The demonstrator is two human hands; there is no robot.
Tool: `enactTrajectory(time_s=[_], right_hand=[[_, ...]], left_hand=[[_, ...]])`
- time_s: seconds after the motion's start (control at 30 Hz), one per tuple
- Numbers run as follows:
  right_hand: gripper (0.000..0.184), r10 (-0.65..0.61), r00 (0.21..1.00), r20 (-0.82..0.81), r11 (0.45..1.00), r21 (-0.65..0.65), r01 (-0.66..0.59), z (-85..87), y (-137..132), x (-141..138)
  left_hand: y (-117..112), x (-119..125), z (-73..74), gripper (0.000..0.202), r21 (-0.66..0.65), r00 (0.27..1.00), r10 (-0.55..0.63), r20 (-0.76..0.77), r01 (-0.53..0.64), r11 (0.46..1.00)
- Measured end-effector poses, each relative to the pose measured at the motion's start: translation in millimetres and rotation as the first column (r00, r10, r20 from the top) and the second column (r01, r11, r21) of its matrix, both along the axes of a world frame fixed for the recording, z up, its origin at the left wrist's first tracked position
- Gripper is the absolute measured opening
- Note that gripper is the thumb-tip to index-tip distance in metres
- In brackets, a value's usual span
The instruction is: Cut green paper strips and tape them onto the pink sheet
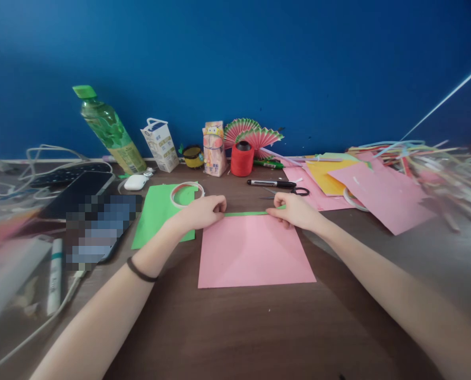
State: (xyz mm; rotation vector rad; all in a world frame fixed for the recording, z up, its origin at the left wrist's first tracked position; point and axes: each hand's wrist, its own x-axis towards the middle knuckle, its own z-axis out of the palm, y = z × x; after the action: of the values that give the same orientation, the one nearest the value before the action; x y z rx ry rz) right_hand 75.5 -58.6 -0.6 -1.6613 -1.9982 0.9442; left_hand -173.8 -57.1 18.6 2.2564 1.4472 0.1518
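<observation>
A pink sheet of paper (255,253) lies flat on the dark wooden table in front of me. Along its far edge runs a narrow green paper strip (245,214). My left hand (206,211) pinches the strip's left end at the sheet's far left corner. At the other end, my right hand (293,211) has thumb and fingers closed on the strip. Scissors (301,191) with dark handles lie just beyond my right hand. A green sheet (156,214) is beside my left hand, with a roll of tape (176,195) on it.
A black marker (271,183) lies beyond the scissors. At the back stand a green bottle (112,132), cartons, a red spool (242,160) and pleated paper fans (259,137). Pink and yellow papers (382,195) are at right; a phone (109,227) and cables are at left.
</observation>
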Motion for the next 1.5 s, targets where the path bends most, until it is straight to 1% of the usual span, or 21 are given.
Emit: enactTrajectory(time_s=[0.23,0.53,0.8,1.0,1.07,1.2,1.33,1.4,1.47,1.5], right_hand=[[0.026,-0.007,1.000,0.027,0.999,0.035,0.006,-1.6,0.5,-0.2],[0.026,0.005,0.999,0.034,0.999,0.040,-0.006,-0.9,-0.1,-0.3],[0.025,0.001,0.998,0.055,0.999,0.046,-0.004,0.9,-1.1,-1.8],[0.025,-0.013,0.999,0.051,0.997,0.071,0.009,-2.7,-0.7,-0.7],[0.025,-0.006,0.999,0.047,0.996,0.084,0.002,-3.4,-0.7,-0.2],[0.026,-0.004,0.999,0.036,0.998,0.070,0.002,-2.3,-1.3,-0.7],[0.026,-0.005,0.999,0.035,0.998,0.069,0.003,-2.3,-0.9,-1.3],[0.026,-0.005,0.999,0.041,0.998,0.070,0.002,-3.1,-0.5,-1.2],[0.025,-0.003,0.999,0.045,0.997,0.072,0.000,-3.6,-0.3,-1.1],[0.025,-0.002,0.999,0.044,0.997,0.073,-0.002,-3.7,-0.3,-1.1]], left_hand=[[0.4,-0.4,-0.5,0.006,-0.005,1.000,0.005,0.006,-0.005,1.000],[1.9,-1.0,-1.8,0.007,-0.001,1.000,0.004,0.004,-0.004,1.000],[0.1,-0.1,0.6,0.007,-0.009,1.000,0.006,0.006,-0.006,1.000],[0.9,-0.5,1.4,0.008,-0.017,1.000,-0.002,-0.013,0.002,1.000],[1.1,-0.9,1.1,0.009,-0.012,1.000,-0.006,-0.016,0.006,1.000],[2.5,-3.4,0.4,0.011,0.013,1.000,-0.013,-0.028,0.014,1.000],[3.0,-6.1,3.0,0.013,0.015,0.998,0.008,-0.065,-0.007,1.000],[1.6,-5.0,4.5,0.014,0.042,0.997,0.016,-0.072,-0.013,0.999],[-0.9,-0.8,4.1,0.013,0.086,0.999,0.019,-0.037,-0.016,0.996],[-2.2,2.3,3.1,0.013,0.094,1.000,0.020,0.007,-0.021,0.995]])
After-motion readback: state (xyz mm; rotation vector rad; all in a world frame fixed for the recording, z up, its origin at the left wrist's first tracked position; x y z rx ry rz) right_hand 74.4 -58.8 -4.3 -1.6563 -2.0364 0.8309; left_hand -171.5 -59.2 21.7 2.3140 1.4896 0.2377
